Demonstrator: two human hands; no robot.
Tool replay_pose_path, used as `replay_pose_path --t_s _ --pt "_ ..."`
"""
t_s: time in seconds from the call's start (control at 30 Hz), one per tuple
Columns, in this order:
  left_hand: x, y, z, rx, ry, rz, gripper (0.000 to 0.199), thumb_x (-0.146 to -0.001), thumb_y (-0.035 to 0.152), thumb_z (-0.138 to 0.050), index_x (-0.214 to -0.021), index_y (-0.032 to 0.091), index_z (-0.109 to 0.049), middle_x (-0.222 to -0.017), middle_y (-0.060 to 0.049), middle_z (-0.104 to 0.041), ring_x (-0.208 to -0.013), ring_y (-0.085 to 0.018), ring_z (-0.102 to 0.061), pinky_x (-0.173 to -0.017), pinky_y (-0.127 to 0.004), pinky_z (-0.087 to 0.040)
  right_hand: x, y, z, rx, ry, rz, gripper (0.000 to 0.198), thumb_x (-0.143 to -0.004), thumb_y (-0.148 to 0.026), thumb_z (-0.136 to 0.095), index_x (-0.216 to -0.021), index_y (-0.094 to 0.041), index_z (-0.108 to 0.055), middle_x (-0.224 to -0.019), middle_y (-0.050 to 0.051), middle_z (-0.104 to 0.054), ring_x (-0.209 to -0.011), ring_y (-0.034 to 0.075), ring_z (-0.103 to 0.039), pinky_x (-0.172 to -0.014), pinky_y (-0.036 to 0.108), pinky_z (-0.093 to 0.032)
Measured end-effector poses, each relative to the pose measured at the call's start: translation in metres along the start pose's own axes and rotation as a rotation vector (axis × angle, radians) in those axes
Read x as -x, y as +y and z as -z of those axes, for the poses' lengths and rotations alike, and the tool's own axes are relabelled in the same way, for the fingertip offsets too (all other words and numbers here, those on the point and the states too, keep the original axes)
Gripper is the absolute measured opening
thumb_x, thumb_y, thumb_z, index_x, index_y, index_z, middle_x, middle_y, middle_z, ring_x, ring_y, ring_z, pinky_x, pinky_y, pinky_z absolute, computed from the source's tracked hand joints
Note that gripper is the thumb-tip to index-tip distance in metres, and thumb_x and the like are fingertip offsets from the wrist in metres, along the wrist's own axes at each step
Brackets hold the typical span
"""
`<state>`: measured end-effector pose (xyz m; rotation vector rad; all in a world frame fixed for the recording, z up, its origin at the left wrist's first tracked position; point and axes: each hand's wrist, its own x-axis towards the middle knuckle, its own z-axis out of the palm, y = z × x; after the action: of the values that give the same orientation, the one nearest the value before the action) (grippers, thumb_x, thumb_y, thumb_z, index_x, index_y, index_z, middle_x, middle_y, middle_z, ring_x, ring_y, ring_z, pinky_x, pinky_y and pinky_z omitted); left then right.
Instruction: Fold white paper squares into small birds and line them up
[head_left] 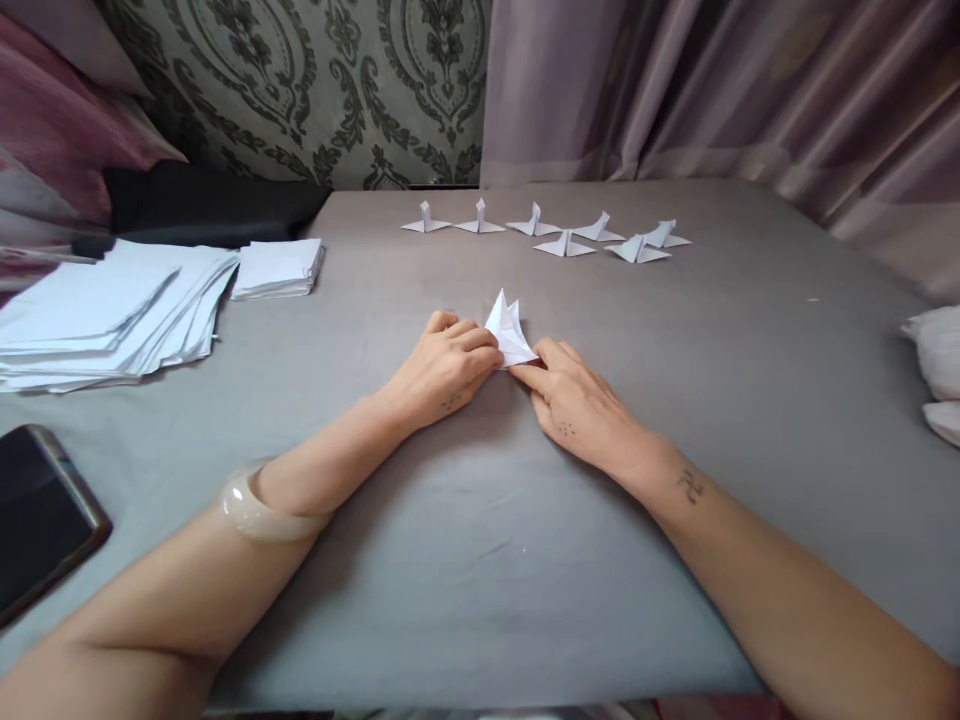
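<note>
A small folded piece of white paper [511,333] with pointed tips is held just above the grey cloth, between my two hands. My left hand [454,360] is closed on its left edge, fingers curled. The lower right corner sits in the fingers of my right hand [574,395], which pinch it; the thumb is partly hidden. Farther back stand several folded white paper figures [566,244] with flat wings and upright middles, in a loose row.
On the left lie a stack of large white paper sheets [112,310] and a smaller stack of cut paper [276,268]. A dark phone [45,520] rests at the near left. A grey cloth [480,590] covers the surface. Whitish fabric [937,355] is at the right edge.
</note>
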<state>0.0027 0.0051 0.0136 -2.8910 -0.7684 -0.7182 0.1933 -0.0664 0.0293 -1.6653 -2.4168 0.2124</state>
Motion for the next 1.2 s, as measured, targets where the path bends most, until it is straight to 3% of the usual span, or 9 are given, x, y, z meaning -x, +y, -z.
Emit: replay_pose_path --t_s 0.33,0.57,0.83,0.9,1.07,1.2 --pt "0.000 0.002 0.006 0.032 -0.144 -0.048 0.030 -0.089 0.015 -0.044 -0.100 0.017 -0.072 -0.094 -0.007 -0.070 -0.085 -0.019 -0.061 -0.089 -0.038 -0.035 0.008 0.010 0.024 -0.074 -0.139 -0.066 0.038 -0.090 -0.012 -0.040 -0.104 -0.028 -0.070 -0.095 0.005 -0.054 -0.089 0.017 -0.052 -0.068 0.027 -0.038" --pt "-0.003 0.007 0.013 -0.010 -0.258 -0.057 0.038 -0.092 0.017 -0.037 -0.114 0.021 -0.068 -0.092 -0.008 -0.065 -0.087 -0.021 -0.057 -0.088 -0.041 -0.033 0.005 0.047 0.031 -0.297 -0.185 -0.091 0.029 -0.079 -0.017 -0.050 -0.084 -0.029 -0.076 -0.086 -0.002 -0.067 -0.069 0.013 -0.057 -0.062 0.025 -0.041" --pt "-0.005 0.014 0.009 -0.036 -0.291 -0.016 0.043 -0.093 0.015 -0.037 -0.125 0.027 -0.062 -0.093 -0.009 -0.059 -0.084 -0.021 -0.053 -0.086 -0.040 -0.034 0.000 0.054 0.028 -0.480 -0.179 -0.238 0.030 -0.074 -0.018 -0.052 -0.089 -0.025 -0.076 -0.073 -0.003 -0.071 -0.057 0.012 -0.055 -0.054 0.024 -0.039" --pt "-0.005 0.013 0.007 -0.009 -0.267 -0.005 0.042 -0.091 0.013 -0.038 -0.123 0.025 -0.063 -0.092 -0.009 -0.059 -0.084 -0.021 -0.054 -0.085 -0.038 -0.036 -0.004 0.051 0.020 -0.500 -0.117 -0.239 0.026 -0.074 -0.019 -0.052 -0.087 -0.023 -0.075 -0.075 -0.001 -0.072 -0.062 0.013 -0.058 -0.058 0.024 -0.042" --pt "-0.005 0.007 0.003 0.083 -0.086 0.138 0.035 -0.087 0.011 -0.039 -0.113 0.015 -0.061 -0.095 -0.009 -0.063 -0.085 -0.020 -0.058 -0.080 -0.033 -0.043 -0.017 0.038 -0.002 -0.550 0.229 -0.372 0.021 -0.079 -0.032 -0.057 -0.090 -0.018 -0.069 -0.085 0.005 -0.073 -0.075 0.017 -0.065 -0.072 0.029 -0.048" --pt "-0.006 0.004 0.002 0.109 0.091 0.176 0.037 -0.083 0.009 -0.042 -0.116 0.014 -0.056 -0.112 -0.013 -0.060 -0.099 -0.022 -0.056 -0.087 -0.035 -0.047 -0.024 0.030 -0.013 -0.571 0.284 -0.405 0.025 -0.080 -0.039 -0.058 -0.092 -0.019 -0.067 -0.082 0.006 -0.073 -0.071 0.018 -0.066 -0.071 0.031 -0.049"
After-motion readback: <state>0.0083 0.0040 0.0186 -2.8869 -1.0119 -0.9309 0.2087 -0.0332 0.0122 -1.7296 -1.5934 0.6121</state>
